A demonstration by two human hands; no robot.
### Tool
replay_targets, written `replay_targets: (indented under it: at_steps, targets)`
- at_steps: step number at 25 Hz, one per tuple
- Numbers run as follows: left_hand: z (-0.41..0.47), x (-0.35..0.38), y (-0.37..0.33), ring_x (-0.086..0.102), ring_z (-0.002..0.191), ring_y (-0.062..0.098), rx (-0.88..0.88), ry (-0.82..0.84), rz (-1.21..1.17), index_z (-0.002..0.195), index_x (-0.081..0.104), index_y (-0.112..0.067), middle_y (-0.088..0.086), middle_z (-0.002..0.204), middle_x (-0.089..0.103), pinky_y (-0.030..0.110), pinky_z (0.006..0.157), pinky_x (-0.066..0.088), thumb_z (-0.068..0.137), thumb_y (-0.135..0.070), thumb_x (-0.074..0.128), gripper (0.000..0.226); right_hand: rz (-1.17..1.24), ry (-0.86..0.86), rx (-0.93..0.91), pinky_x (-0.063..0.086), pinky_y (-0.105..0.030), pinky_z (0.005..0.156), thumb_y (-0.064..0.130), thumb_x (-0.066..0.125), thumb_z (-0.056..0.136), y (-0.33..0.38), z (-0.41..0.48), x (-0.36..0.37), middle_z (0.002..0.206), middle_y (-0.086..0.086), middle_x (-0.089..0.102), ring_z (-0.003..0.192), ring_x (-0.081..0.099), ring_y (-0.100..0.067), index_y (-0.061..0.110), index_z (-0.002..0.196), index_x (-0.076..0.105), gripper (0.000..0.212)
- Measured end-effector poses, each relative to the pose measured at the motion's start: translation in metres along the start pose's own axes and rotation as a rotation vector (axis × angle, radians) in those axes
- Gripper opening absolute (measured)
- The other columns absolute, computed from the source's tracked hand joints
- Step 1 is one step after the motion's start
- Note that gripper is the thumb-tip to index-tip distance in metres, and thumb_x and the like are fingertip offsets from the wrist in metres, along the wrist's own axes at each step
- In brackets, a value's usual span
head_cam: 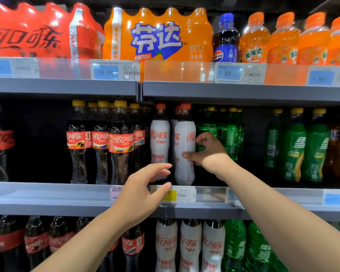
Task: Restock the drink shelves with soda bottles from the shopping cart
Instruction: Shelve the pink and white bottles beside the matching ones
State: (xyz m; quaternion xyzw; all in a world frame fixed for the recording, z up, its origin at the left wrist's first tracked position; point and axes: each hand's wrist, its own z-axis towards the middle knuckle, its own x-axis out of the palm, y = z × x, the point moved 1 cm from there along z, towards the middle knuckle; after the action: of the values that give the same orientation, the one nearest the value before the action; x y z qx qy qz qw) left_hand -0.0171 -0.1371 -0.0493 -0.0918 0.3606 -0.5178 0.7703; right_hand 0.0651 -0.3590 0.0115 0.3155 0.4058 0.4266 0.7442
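Grip check: our right hand [208,152] is curled round a white-label soda bottle [185,134], thumb across the front. That bottle stands upright at the front of the middle shelf [47,195], between its white twin [159,142] and the green bottles [230,138]. Our left hand [141,191] is spread wide and holds nothing, hovering just in front of the twin's lower half, though we can't tell if it touches. We'd say this one is basically shelved bar letting go, but the cart is out of shot, so no clue how many are left.
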Motion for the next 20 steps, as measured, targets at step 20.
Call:
replay_targets:
  at_steps: [20]
  targets:
    - [-0.103,-0.085,-0.023,0.060,0.121,0.005,0.034,0.018,0.274,0.136,0.058,-0.021,-0.014,0.125,0.064,0.023,0.099,0.048,0.097,-0.037,0.057,0.042,0.082,0.287,-0.408,0.040,-0.013,0.106,0.043,0.064,0.096,0.030,-0.208,0.015,0.136,0.029,0.058,0.132,0.051,0.004,0.038,0.131,0.060,0.036]
